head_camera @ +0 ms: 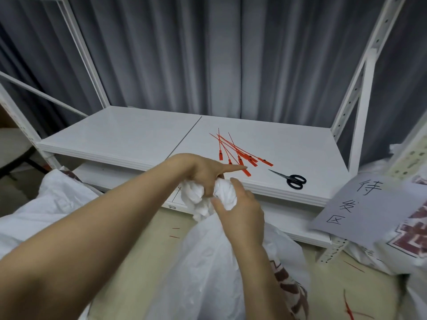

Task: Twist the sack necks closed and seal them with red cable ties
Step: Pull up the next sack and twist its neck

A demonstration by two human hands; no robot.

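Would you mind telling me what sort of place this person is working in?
Probably a storeroom or packing area: white slotted metal shelving, red cable ties beside scissors on it, and white sacks around.

crinkled thin white plastic sack (208,262), red plastic cable ties (240,153), smooth glossy white shelf (120,132)

My left hand (203,173) grips the top of the crumpled white plastic sack neck (226,195), with its pointer finger sticking straight out. My right hand (241,215) holds that neck just below, thumb and fingers curled round it. Both arms are bare.
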